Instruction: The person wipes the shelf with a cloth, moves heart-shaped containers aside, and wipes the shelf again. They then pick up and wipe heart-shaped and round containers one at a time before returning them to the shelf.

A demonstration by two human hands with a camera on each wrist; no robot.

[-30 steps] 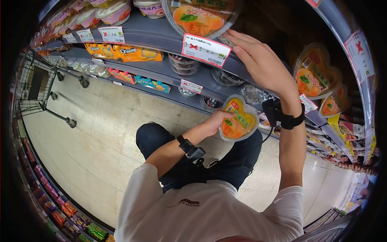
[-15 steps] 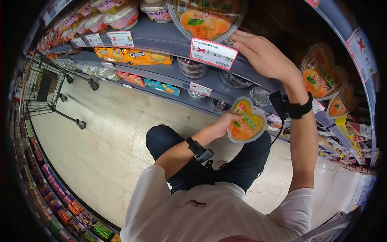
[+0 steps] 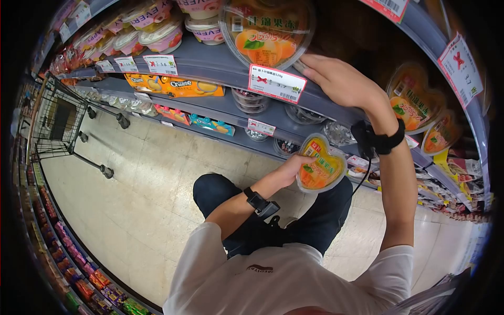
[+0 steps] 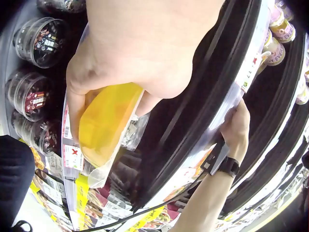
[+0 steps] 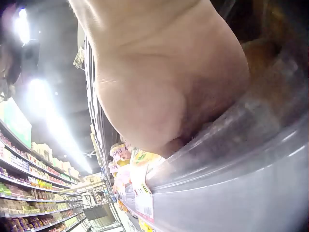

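My left hand [image 3: 287, 172] holds a heart-shaped cup of orange and yellow fruit jelly [image 3: 321, 164] by its left edge, above my knee. From the left wrist view, the thumb and fingers of that hand [image 4: 133, 53] are around the cup's yellow side [image 4: 108, 121]. My right hand [image 3: 349, 84] rests on the shelf's front edge, its fingertips beside a larger jelly cup [image 3: 266, 31] that stands upright behind a price tag [image 3: 276, 84]. In the right wrist view the palm [image 5: 159, 92] lies over the shelf edge and hides the fingers.
Lidded tubs [image 3: 160, 37] stand left on the same shelf, with a yellow Cheese box [image 3: 176, 85] and dark round tubs [image 3: 250, 101] below. More heart-shaped jelly cups [image 3: 416, 98] stand to the right. A shopping cart [image 3: 60, 118] is in the aisle at left.
The head view has shifted slightly, so the shelf and both hands appear farther right. The left hand still holds the same cup, and the right stays at the shelf edge.
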